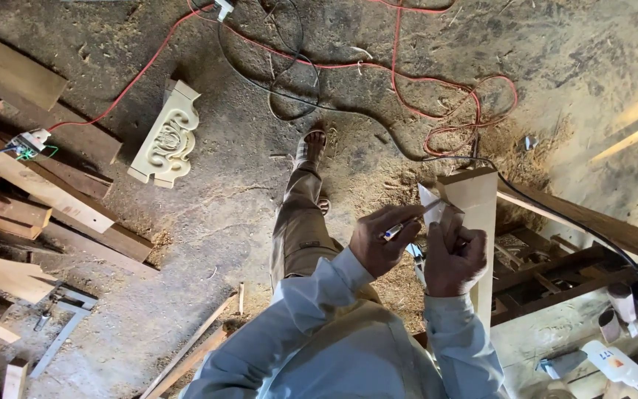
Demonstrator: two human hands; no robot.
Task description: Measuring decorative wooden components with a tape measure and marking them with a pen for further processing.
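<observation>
- carved block (165, 136): cream, scrolled floral relief
- cable (437, 89): red, looped over grey-brown floor (592, 66)
- sleeves (319, 310): pale blue-grey
- trousers (300, 229): khaki
- upright board (474, 222): pale tan
- pen (400, 229): blue and white

Woodworking shop, rough and dirt-floored. Sawdust (378, 177) and shavings spread over the ground at centre. Planks (31, 185) stacked along the left edge; carved ornamental block (165, 137) lying upper left. Red cable (437, 81) and black cable looped across the top. Metal square (60, 336) at lower left. Power tools (622, 362) on a bench, lower right.
</observation>
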